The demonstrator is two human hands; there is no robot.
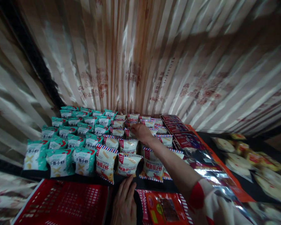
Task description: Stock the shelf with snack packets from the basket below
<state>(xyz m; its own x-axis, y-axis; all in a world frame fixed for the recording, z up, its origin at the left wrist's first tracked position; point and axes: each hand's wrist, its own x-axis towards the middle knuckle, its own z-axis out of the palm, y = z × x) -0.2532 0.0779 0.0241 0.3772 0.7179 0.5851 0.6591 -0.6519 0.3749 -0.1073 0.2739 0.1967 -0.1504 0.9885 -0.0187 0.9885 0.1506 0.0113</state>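
My right hand (142, 132) reaches over the front rows to the middle of the shelf. Its fingers are closed at the top of a small white snack bag (129, 133) with a striped edge, partly hidden by the hand. Low in the view, my left hand (125, 203) lies with fingers stretched out at the shelf's front edge, just below a white-and-red snack bag (129, 164). Similar white bags stand upright in rows around my right forearm. To their left are rows of teal-and-white snack bags (59, 162).
A red plastic basket (70, 203) sits below the shelf front, left of my left hand. An orange food packet (165, 207) lies to that hand's right. Dark red packets (187, 139) line the shelf farther right, beside flat pale packs (239, 164). Pleated printed sheeting (140, 62) hangs behind.
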